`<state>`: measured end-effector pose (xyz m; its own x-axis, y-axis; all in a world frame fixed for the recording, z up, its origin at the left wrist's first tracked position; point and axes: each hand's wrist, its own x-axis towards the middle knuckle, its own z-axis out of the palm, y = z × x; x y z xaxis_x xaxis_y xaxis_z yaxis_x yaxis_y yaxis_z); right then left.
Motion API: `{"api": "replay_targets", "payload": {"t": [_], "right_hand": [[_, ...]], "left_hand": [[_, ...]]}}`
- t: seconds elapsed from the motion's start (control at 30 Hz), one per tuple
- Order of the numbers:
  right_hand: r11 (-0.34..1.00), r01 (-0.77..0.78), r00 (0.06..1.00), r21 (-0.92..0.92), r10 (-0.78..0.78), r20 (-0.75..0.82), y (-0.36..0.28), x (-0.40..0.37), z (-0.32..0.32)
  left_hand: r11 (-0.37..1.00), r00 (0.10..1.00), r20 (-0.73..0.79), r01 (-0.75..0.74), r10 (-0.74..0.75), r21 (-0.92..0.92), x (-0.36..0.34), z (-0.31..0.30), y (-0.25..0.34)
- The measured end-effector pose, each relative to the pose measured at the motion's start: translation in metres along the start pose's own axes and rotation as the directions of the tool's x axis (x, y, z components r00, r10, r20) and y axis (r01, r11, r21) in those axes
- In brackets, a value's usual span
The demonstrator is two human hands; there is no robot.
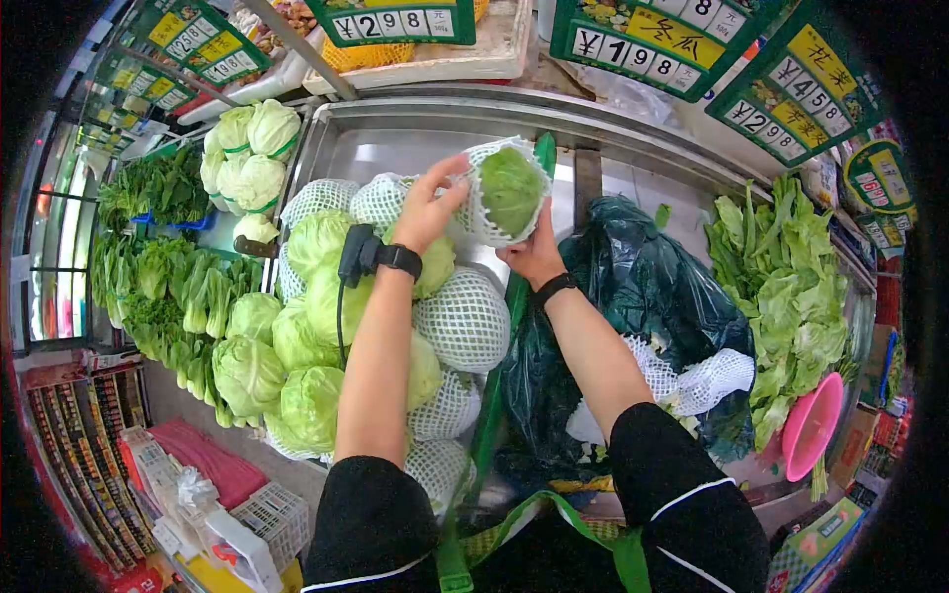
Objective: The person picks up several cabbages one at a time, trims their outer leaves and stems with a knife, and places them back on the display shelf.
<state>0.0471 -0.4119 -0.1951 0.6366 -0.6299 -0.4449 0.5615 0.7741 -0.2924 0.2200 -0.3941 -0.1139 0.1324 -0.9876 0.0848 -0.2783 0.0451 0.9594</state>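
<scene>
A green cabbage [514,193] in a white foam net sleeve is held up over the metal display tray, its leafy end bare at the sleeve's opening. My left hand [435,203] has its fingers against the sleeve's left side. From below and to the right, my right hand [537,252] grips the same cabbage. Close under my left hand lies a heap of bare cabbages [326,242], mixed with netted cabbages [463,321]. Near my right forearm is a dark plastic bag [652,287] with loose foam nets [712,383] on it.
A green divider [491,420] separates the cabbages from the bag. Leafy lettuce [791,306] and a pink basin [813,427] are at the right. Tied cabbages [252,158] and bunched greens [168,277] stand at the left. Price signs [652,44] hang along the top.
</scene>
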Motion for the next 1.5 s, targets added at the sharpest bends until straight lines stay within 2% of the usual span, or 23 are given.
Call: {"api": "replay_targets", "payload": {"t": [0.03,0.1,0.13,0.23,0.3,0.43,0.5,0.53,0.6,0.63,0.7,0.83,0.87,0.97,1.03,1.07,1.1,1.17,1.2,1.3,1.37,1.43,1.5], "right_hand": [[0.993,0.003,1.000,0.117,-0.002,-0.012,-0.001,-0.002,0.000],[0.991,0.023,1.000,0.128,-0.020,-0.021,-0.006,-0.002,-0.003],[0.989,0.041,0.999,0.145,-0.037,-0.030,-0.008,0.000,-0.006],[0.977,0.016,0.995,0.211,-0.036,0.095,-0.016,0.003,-0.010],[0.989,0.017,0.968,0.146,-0.053,0.245,-0.022,-0.005,-0.006],[0.986,0.157,0.980,-0.063,-0.147,0.138,-0.035,-0.030,-0.002],[0.956,0.231,0.973,-0.183,-0.221,0.074,-0.042,-0.057,0.001],[0.929,0.266,0.962,-0.256,-0.241,0.126,-0.049,-0.078,0.013],[0.852,0.322,0.946,-0.414,-0.273,0.174,-0.061,-0.121,0.038],[0.848,0.329,0.944,-0.416,-0.285,0.166,-0.065,-0.139,0.046],[0.460,0.572,0.812,-0.679,-0.436,0.389,-0.072,-0.172,0.060],[0.044,0.654,0.518,-0.756,-0.754,0.404,-0.054,-0.243,0.090],[0.099,0.644,0.505,-0.759,-0.800,0.324,-0.048,-0.263,0.103],[-0.025,0.657,0.298,-0.754,-0.910,0.289,-0.037,-0.303,0.105],[0.202,0.553,0.424,-0.808,-0.903,0.065,-0.037,-0.348,0.111],[0.199,0.591,0.414,-0.782,-0.906,0.083,-0.037,-0.358,0.106],[0.452,0.730,0.537,-0.512,-0.843,0.021,-0.034,-0.360,0.093],[0.720,0.623,0.742,-0.306,-0.668,-0.063,-0.026,-0.387,0.090],[0.838,0.499,0.861,-0.221,-0.509,0.014,-0.027,-0.402,0.082],[0.857,0.393,0.861,-0.332,-0.470,-0.193,0.012,-0.404,0.036],[0.939,0.253,0.834,-0.232,-0.333,-0.439,0.041,-0.408,0.011],[0.941,0.162,0.856,-0.297,-0.284,-0.432,0.058,-0.421,-0.031],[0.768,0.159,0.805,-0.620,-0.465,-0.369,0.057,-0.438,-0.040]], "left_hand": [[1.000,1.000,0.000,-0.002,0.002,-0.001,-0.002,0.003,0.006],[0.987,0.972,-0.230,0.010,-0.047,-0.160,-0.007,0.007,0.014],[0.997,0.962,-0.271,-0.041,0.022,-0.065,-0.009,0.009,0.010],[0.999,0.984,-0.179,0.031,-0.022,0.045,-0.010,0.011,0.014],[0.998,0.977,-0.211,0.050,-0.040,0.045,-0.008,0.013,0.021],[0.962,0.934,-0.323,0.213,-0.150,0.170,-0.026,0.032,0.059],[0.970,0.950,-0.222,0.186,-0.219,-0.158,-0.045,0.041,0.072],[0.970,0.954,-0.209,0.181,-0.213,-0.162,-0.056,0.045,0.084],[0.813,0.976,0.025,0.196,-0.219,-0.549,-0.077,0.052,0.110],[0.809,0.976,0.038,0.199,-0.214,-0.552,-0.086,0.057,0.117],[0.741,0.970,0.023,0.199,-0.240,-0.642,-0.099,0.067,0.130],[0.533,0.984,0.106,0.166,-0.142,-0.830,-0.128,0.084,0.162],[0.510,0.982,0.122,0.180,-0.145,-0.841,-0.138,0.089,0.163],[0.394,0.962,0.234,0.271,-0.141,-0.878,-0.170,0.098,0.181],[0.365,0.936,0.324,0.352,-0.137,-0.862,-0.197,0.098,0.185],[0.282,0.915,0.390,0.404,-0.105,-0.870,-0.210,0.099,0.187],[0.198,0.889,0.453,0.457,-0.070,-0.867,-0.222,0.101,0.185],[0.084,0.838,0.525,0.540,-0.150,-0.837,-0.250,0.114,0.160],[0.031,0.849,0.514,0.521,-0.122,-0.853,-0.262,0.123,0.154],[-0.111,0.893,0.445,0.437,-0.064,-0.893,-0.302,0.137,0.144],[-0.198,0.920,0.391,0.377,-0.033,-0.905,-0.322,0.138,0.136],[-0.466,0.889,0.454,0.376,-0.063,-0.801,-0.329,0.138,0.127],[-0.398,0.855,0.474,0.368,-0.211,-0.840,-0.331,0.135,0.141]]}}
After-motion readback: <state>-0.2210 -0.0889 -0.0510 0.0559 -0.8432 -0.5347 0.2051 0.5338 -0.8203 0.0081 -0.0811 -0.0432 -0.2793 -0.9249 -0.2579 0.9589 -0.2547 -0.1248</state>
